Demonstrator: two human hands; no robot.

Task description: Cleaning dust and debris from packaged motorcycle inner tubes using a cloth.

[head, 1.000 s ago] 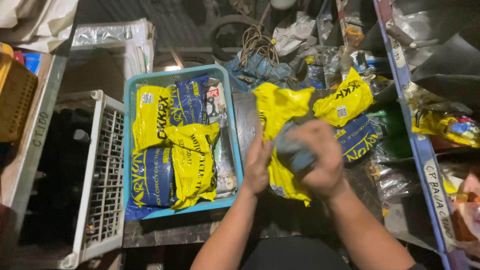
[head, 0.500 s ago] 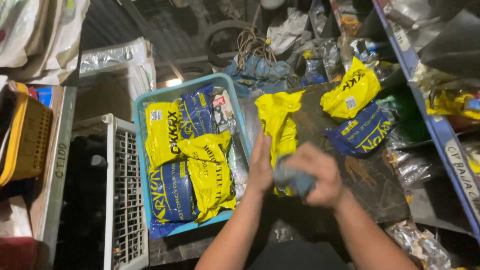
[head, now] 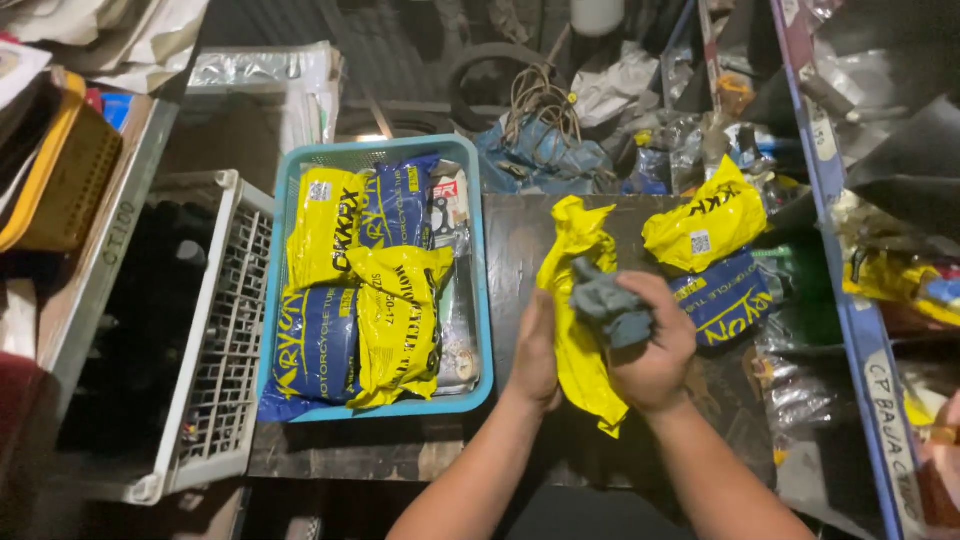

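Your right hand (head: 655,350) is clamped on a grey folded tube (head: 610,308) and your left hand (head: 535,350) presses flat the yellow bag (head: 580,330) at the desk's (head: 520,225) middle, the tube not yet bagged, while finished packets (head: 360,290) fill the blue basket (head: 478,300) at its left edge.

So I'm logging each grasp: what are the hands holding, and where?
The right hand grips a grey cloth around its bunched middle; the left hand presses the yellow bag's edge flat.

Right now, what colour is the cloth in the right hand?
Grey-blue cloth, gripped by the right hand; head view.
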